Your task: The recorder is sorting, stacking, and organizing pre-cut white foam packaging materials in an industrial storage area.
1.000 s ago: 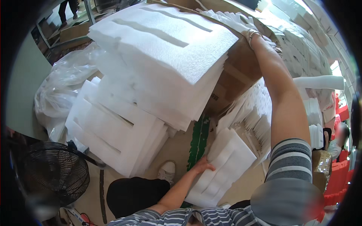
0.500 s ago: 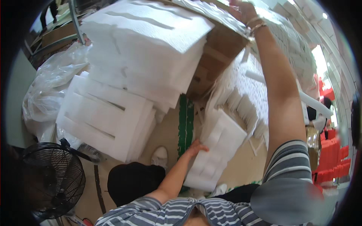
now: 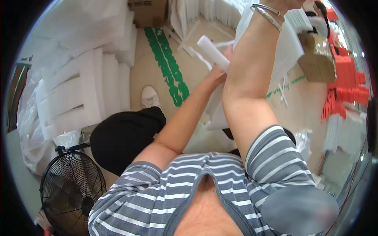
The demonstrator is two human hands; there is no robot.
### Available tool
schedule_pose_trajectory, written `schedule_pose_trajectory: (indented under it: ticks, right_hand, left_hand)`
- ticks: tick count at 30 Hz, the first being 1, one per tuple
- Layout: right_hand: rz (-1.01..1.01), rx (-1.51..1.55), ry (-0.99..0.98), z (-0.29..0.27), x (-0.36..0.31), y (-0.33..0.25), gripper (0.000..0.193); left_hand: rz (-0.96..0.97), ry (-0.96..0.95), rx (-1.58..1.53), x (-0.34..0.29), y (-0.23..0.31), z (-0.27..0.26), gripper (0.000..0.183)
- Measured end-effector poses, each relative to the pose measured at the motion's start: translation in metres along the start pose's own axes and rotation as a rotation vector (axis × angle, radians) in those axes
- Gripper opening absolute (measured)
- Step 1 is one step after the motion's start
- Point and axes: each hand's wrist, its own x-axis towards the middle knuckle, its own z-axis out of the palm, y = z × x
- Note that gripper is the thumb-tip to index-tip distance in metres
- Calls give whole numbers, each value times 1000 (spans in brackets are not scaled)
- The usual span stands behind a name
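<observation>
My left hand (image 3: pixel 221 71) is closed on white foam sheeting (image 3: pixel 216 112), which hangs below it toward my lap. A pale foam strip (image 3: pixel 212 52) juts out beside its fingers, and my right forearm hides part of that hand. My right hand (image 3: pixel 285 5) is raised at the top edge, with bangles round the wrist. Its fingers are cut off by the frame, so their grip does not show. Behind that forearm a broad white foam sheet (image 3: pixel 289 53) hangs; whether the right hand touches it is unclear.
Stacked white slotted foam sheets (image 3: pixel 88 88) stand at left beside clear plastic wrap (image 3: pixel 27 129). A black fan (image 3: pixel 73 192) is at lower left. Foam scraps and green tape (image 3: pixel 167 65) lie on the floor. A cardboard box (image 3: pixel 317 57) and red pieces (image 3: pixel 344 74) are at right.
The view has swung, so the stacks sit farther up and left. My left hand has come up beside my right forearm. The foam at it has shifted from lying flat to hanging.
</observation>
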Motion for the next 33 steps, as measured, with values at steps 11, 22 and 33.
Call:
schedule_pose_trajectory:
  ticks: [11, 22, 33]
  right_hand:
    - [-41, -1699, 71, 41, -72, -82, 18]
    - [543, -1561, -1127, 138, -163, -102, 21]
    - [668, -1881, -1082, 150, -319, -179, 19]
  left_hand:
    - [-267, -339, 716, -55, -22, 47, 68]
    - [-316, -382, 716, -74, -11, 72, 70]
    - [-346, -399, 598, -74, 9, 72, 56]
